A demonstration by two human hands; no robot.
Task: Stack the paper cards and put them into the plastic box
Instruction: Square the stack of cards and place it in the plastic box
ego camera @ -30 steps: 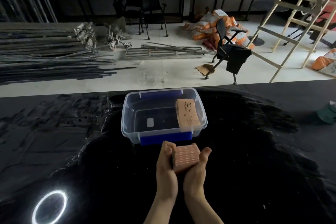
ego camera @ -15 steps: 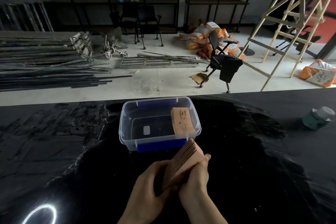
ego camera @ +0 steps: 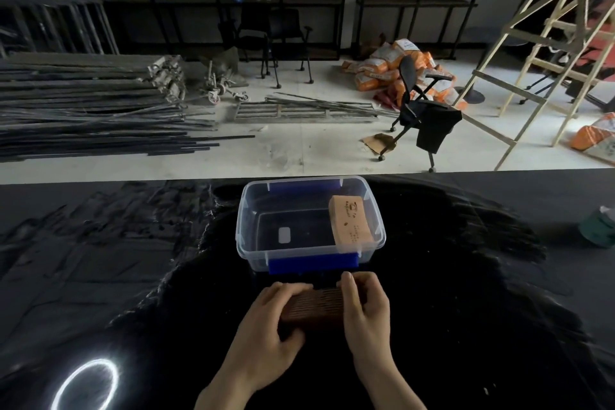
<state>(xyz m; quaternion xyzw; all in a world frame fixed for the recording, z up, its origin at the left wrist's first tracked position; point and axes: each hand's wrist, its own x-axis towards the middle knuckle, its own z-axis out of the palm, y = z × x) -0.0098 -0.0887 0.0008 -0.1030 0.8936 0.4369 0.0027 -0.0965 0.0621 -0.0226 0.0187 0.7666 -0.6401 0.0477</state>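
Observation:
A brown stack of paper cards [ego camera: 314,308] stands on edge on the black table, just in front of the clear plastic box [ego camera: 253,248] with blue clips. My left hand [ego camera: 266,339] grips the stack's left end and my right hand [ego camera: 364,313] grips its right end. Only the cards' top edges show between my fingers. A second brown stack of cards [ego camera: 349,225] lies inside the box against its right wall.
A green object [ego camera: 597,230] sits near the table's right edge. A bright ring of light [ego camera: 85,384] reflects on the table at the lower left. Beyond the table's far edge lies a floor with metal bars, chairs and a wooden ladder.
The stack was held up flat between both hands, then tilted, and now it stands on edge on the table, squeezed from both ends. My hands have lowered and spread to its sides.

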